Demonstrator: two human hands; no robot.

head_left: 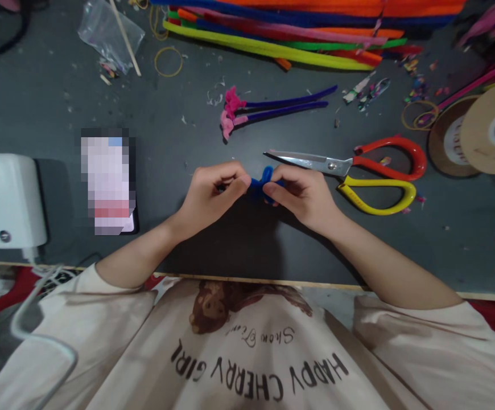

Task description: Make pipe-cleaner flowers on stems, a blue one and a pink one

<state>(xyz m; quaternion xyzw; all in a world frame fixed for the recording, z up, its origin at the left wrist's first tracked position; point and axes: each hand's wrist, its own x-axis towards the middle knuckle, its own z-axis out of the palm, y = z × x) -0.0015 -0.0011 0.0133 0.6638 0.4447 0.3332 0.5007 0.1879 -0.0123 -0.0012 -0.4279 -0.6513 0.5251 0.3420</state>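
Observation:
A blue pipe cleaner [267, 175], bent into small loops, is held between my two hands just above the dark table. My left hand [215, 196] pinches its thin end between thumb and forefinger. The looped part sits in the closed fingers of my right hand [305, 196], which hide some of it. Scissors [333, 165] with one red and one yellow handle lie open behind and to the right of my right hand. Beyond my hands rest two pipe cleaner flowers, one with a hot pink head [233, 101], one with a light pink head [227, 122], both on dark purple stems.
Colourful pipe cleaners [273, 42] lie across the back. Ribbon spools [482, 134] stand at the right. On the left are a phone [106, 182], a white power bank [11, 199] with a cable, and a plastic bag [106, 31]. A rubber band [168, 61] and scraps are scattered about.

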